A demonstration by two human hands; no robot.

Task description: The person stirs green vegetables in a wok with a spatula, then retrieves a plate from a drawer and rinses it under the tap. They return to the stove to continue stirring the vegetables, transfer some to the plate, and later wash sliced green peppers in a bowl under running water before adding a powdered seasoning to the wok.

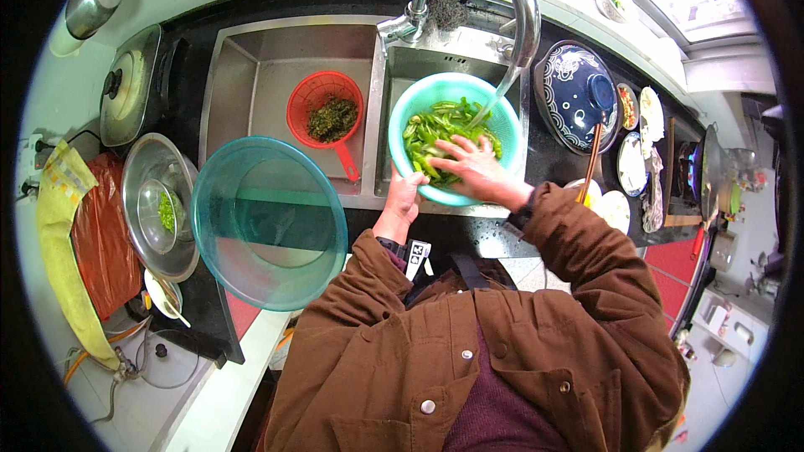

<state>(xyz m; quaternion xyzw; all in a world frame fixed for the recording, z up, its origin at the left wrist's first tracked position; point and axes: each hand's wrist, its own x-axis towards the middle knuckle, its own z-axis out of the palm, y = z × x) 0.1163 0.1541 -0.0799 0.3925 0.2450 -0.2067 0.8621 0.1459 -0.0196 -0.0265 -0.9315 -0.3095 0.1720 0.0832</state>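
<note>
A turquoise plastic colander (402,85) rests over the right sink basin (402,63), holding sliced green peppers (419,132). My left hand (402,196) grips its near-left rim, thumb on top. Inside the colander, my right hand (472,166) lies on the pepper slices with its fingers spread; the fingertips are slightly blurred. Water (496,100) streams from the curved chrome faucet (531,19) onto the peppers, just beyond my right fingers.
In the left basin (270,81) sits a red strainer (298,94) with dark greens. A clear teal basin (270,226) overhangs the counter's front edge, beside a steel bowl (135,201). On the right stand a blue lidded pot (565,85), chopsticks (592,163), small dishes (631,160) and a wok (710,169).
</note>
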